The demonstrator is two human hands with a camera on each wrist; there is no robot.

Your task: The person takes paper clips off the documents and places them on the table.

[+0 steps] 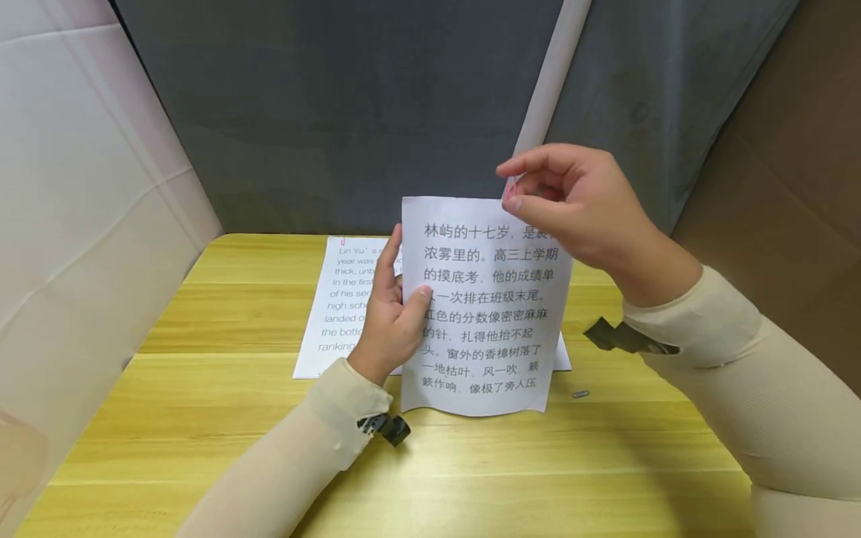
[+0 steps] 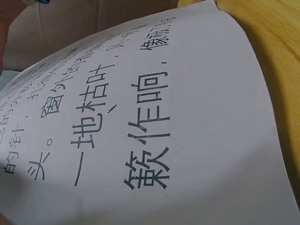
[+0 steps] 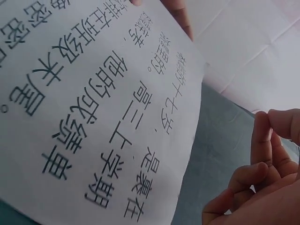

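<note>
Upright above the table (image 1: 202,418), a Chinese-text sheet (image 1: 484,329) is gripped at its left edge by the left hand (image 1: 390,321); the right hand (image 1: 572,202) pinches a small pink clip (image 1: 509,188) by its top right corner; an English-text sheet (image 1: 343,306) lies flat behind.

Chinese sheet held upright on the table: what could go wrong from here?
1. The left hand grips the sheet by its left edge alone, bottom edge on the table; it may flop or curl.
2. The right hand pinches something small and pink at the top right corner; what it is is unclear, and it could slip.
3. A loose clip lies near the right sleeve and may be swept off.
</note>
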